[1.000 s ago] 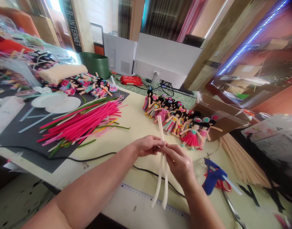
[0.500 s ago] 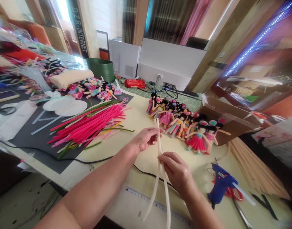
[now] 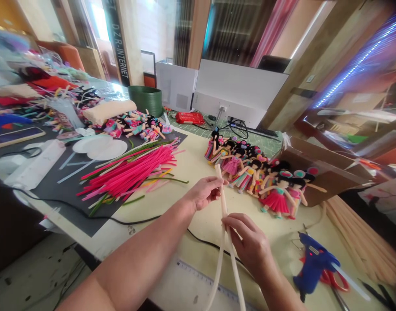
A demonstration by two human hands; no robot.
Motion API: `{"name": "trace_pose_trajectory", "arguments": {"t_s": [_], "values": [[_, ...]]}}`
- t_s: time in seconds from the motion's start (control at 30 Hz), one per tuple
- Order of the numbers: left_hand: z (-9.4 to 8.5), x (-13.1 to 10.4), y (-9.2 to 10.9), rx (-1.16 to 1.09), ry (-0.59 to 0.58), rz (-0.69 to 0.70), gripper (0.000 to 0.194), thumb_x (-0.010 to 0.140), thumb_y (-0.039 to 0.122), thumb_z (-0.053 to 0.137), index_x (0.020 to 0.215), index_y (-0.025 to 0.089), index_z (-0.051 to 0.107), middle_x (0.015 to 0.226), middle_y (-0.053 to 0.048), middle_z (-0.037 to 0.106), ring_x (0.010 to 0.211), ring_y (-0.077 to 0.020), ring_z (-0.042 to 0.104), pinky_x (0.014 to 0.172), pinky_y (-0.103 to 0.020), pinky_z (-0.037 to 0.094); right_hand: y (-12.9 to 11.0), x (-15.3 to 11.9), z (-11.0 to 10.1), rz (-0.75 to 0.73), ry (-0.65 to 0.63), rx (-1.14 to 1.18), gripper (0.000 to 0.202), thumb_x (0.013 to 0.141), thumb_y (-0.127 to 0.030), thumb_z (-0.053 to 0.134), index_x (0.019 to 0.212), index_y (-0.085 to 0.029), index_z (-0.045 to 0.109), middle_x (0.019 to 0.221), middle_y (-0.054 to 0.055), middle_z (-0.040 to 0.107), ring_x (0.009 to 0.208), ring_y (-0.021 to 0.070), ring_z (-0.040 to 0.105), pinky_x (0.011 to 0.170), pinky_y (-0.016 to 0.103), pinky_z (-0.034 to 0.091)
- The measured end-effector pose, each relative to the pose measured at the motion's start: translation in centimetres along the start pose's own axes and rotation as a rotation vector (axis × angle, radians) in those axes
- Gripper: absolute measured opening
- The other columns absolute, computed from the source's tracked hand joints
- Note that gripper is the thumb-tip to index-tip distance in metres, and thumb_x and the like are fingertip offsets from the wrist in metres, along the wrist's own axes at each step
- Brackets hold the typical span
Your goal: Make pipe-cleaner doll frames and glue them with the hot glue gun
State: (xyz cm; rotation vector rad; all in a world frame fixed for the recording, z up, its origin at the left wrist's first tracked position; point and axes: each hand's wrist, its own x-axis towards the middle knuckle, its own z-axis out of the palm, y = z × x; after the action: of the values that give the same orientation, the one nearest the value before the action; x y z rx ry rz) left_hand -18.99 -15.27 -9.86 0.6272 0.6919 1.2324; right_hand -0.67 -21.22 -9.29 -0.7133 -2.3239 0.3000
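Two cream fuzzy stems (image 3: 224,203) stand side by side over the table, their upper ends together and their lower parts spreading apart. My left hand (image 3: 207,193) is closed on them near the top. Lower down, my right hand (image 3: 249,239) pinches the same stems where they part. Beyond my hands sits a group of small dolls (image 3: 277,194) in bright skirts. Pink stems (image 3: 129,172), with some green and yellow ones, lie in a pile left of my left hand.
At the right are a blue glue gun (image 3: 314,263), red-handled scissors (image 3: 338,280), beige stems (image 3: 359,237) and a cardboard box (image 3: 324,164). A black cable (image 3: 204,238) passes under my arms, near a ruler (image 3: 198,274). White monitors (image 3: 239,90) stand behind.
The whole view has shifted, so the table and things appear further right and slightly lower. Both hands keep their hold on the cream stems, with nearly the same pose.
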Motion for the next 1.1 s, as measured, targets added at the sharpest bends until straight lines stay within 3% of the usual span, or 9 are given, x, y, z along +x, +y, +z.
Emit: {"name": "trace_pose_trajectory", "arguments": {"t_s": [0.23, 0.43, 0.73, 1.1], "values": [[0.39, -0.16, 0.13, 0.12, 0.057, 0.009, 0.034, 0.067, 0.04, 0.076, 0.081, 0.01, 0.068, 0.058, 0.002, 0.053, 0.05, -0.005, 0.049, 0.051, -0.019, 0.036, -0.09, 0.07, -0.28, -0.016, -0.043, -0.018, 0.036, 0.088, -0.006, 0.049, 0.118, -0.023, 0.059, 0.095, 0.007, 0.062, 0.086, 0.0176, 0.059, 0.072, 0.029, 0.05], [0.4, -0.35, 0.52, 0.19, 0.073, -0.021, 0.028, 0.073, 0.036, 0.072, 0.082, 0.009, 0.068, 0.057, 0.002, 0.054, 0.05, -0.0048, 0.049, 0.053, -0.019, 0.038, 0.21, -0.01, -0.19, 0.014, -0.1, 0.007, 0.032, 0.089, -0.008, 0.049, 0.113, -0.023, 0.063, 0.096, 0.007, 0.062, 0.088, 0.0176, 0.059, 0.074, 0.029, 0.05], [0.23, -0.38, 0.38, 0.178, 0.012, -0.104, 0.026, 0.074, 0.033, 0.073, 0.084, 0.01, 0.067, 0.06, 0.002, 0.055, 0.049, -0.004, 0.051, 0.053, -0.019, 0.042, 0.17, 0.33, -0.61, 0.131, -0.119, 0.145, 0.029, 0.088, -0.009, 0.05, 0.109, -0.023, 0.065, 0.099, 0.006, 0.066, 0.089, 0.0148, 0.064, 0.076, 0.024, 0.052], [0.2, -0.31, -0.28, 0.151, -0.084, -0.142, 0.032, 0.068, 0.037, 0.077, 0.081, 0.01, 0.068, 0.061, 0.002, 0.057, 0.049, -0.0042, 0.05, 0.051, -0.019, 0.041, -0.11, 0.36, -0.88, 0.136, -0.132, 0.137, 0.023, 0.088, -0.014, 0.053, 0.101, -0.023, 0.07, 0.096, 0.006, 0.069, 0.084, 0.015, 0.067, 0.073, 0.024, 0.054]]}}
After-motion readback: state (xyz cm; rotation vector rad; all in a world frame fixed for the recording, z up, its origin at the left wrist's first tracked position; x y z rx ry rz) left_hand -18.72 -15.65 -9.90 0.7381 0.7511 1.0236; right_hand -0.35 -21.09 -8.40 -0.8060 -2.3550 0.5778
